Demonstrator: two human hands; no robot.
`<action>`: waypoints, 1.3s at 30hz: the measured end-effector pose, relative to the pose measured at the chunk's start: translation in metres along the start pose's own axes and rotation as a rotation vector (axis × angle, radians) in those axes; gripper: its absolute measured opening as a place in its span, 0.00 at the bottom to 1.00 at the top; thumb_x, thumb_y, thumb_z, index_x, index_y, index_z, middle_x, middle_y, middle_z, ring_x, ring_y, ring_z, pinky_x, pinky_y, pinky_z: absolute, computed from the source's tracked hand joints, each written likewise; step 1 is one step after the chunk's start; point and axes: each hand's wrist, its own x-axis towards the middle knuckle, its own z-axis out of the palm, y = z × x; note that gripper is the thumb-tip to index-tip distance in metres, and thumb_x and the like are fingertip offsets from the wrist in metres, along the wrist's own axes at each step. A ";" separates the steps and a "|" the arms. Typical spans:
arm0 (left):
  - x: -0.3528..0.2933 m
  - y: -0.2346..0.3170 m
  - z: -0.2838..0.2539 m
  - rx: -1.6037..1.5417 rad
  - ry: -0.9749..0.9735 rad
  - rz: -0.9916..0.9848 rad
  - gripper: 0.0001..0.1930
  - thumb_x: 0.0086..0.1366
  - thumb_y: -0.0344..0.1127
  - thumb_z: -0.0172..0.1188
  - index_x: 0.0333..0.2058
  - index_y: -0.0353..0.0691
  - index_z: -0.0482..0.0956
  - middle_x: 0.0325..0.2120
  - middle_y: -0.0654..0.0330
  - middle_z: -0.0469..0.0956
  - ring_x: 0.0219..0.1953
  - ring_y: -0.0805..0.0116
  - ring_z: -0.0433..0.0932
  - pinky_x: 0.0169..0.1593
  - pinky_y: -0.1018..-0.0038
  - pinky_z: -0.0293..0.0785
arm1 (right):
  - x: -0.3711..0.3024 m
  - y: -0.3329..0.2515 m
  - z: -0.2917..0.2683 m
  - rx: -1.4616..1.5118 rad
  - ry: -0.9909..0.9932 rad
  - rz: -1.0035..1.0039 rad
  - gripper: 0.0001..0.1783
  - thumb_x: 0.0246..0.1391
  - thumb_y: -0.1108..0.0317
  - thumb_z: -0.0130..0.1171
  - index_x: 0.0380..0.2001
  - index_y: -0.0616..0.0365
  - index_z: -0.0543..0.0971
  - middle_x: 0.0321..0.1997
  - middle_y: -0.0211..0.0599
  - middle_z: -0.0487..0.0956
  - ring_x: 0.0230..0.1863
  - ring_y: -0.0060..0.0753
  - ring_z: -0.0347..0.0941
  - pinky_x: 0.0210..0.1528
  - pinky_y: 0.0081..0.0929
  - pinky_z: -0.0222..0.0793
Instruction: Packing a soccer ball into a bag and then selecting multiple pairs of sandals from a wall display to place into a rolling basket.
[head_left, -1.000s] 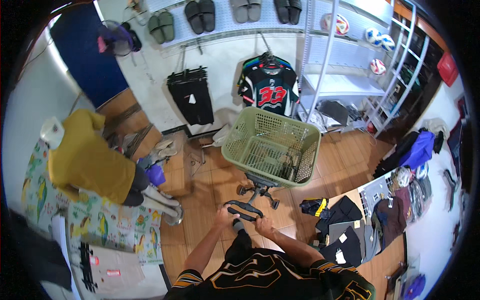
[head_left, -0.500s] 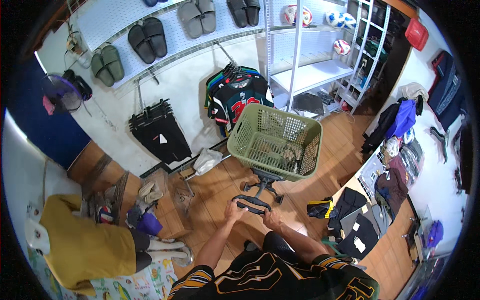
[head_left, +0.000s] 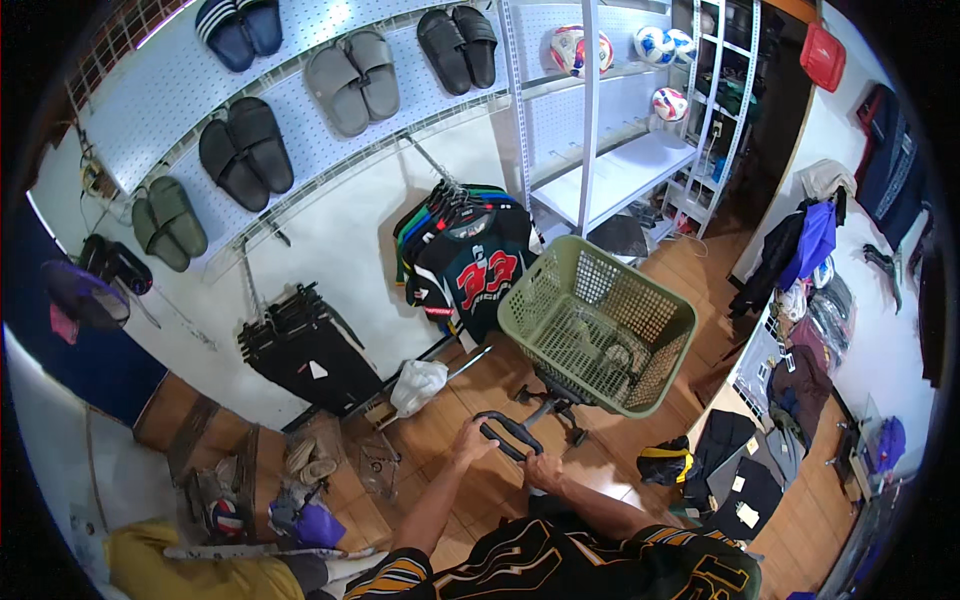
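Note:
Both my arms stretch forward to the black looped handle (head_left: 512, 428) of a wheeled basket cart. My left hand (head_left: 474, 441) is closed round the handle's left side. On its right side my right hand (head_left: 543, 470) grips near the lower bar. Beyond the handle, a dark stem with a wheeled base (head_left: 560, 410) carries an olive-green plastic basket (head_left: 655, 392) with holes in its walls. The basket looks bare inside, its slatted bottom showing. The cart stands on the brown tiled floor (head_left: 470, 390).
Jerseys (head_left: 480, 270) hang just left of the basket, black shorts (head_left: 312, 350) farther left. A white shelf (head_left: 625, 175) stands beyond it. To the right, a table holds dark clothes (head_left: 745, 495). A mannequin in a mustard top (head_left: 190, 570) lies at lower left, near cardboard boxes (head_left: 205, 425).
The basket has shifted right and slightly nearer in the picture, turning with the handle. My view has swung, so the wall slippers sit lower. Both hands keep their grip.

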 end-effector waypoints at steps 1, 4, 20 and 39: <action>0.010 0.008 -0.007 0.000 -0.008 0.005 0.38 0.45 0.44 0.73 0.56 0.43 0.69 0.53 0.48 0.69 0.58 0.51 0.67 0.59 0.62 0.66 | 0.007 0.000 -0.006 0.002 0.001 0.009 0.26 0.61 0.49 0.47 0.44 0.65 0.72 0.29 0.49 0.80 0.30 0.49 0.79 0.29 0.43 0.72; 0.038 0.018 -0.022 0.069 -0.095 -0.002 0.37 0.45 0.43 0.74 0.55 0.43 0.70 0.54 0.49 0.69 0.58 0.51 0.67 0.59 0.62 0.66 | 0.028 -0.004 -0.020 -0.002 -0.043 0.021 0.25 0.61 0.49 0.47 0.40 0.64 0.73 0.30 0.49 0.81 0.32 0.49 0.79 0.30 0.43 0.73; 0.108 0.065 -0.044 0.125 -0.219 0.162 0.30 0.47 0.49 0.72 0.50 0.49 0.75 0.47 0.45 0.71 0.52 0.44 0.70 0.53 0.56 0.70 | 0.045 0.008 -0.062 0.203 0.022 0.429 0.27 0.56 0.47 0.52 0.49 0.57 0.73 0.39 0.58 0.80 0.42 0.59 0.77 0.44 0.50 0.72; 0.169 -0.026 -0.114 -0.054 -0.417 0.464 0.35 0.55 0.48 0.66 0.58 0.38 0.66 0.54 0.40 0.68 0.57 0.42 0.66 0.60 0.58 0.63 | 0.065 -0.053 -0.072 0.241 0.437 0.849 0.46 0.37 0.48 0.68 0.57 0.61 0.66 0.56 0.67 0.68 0.53 0.63 0.70 0.52 0.47 0.70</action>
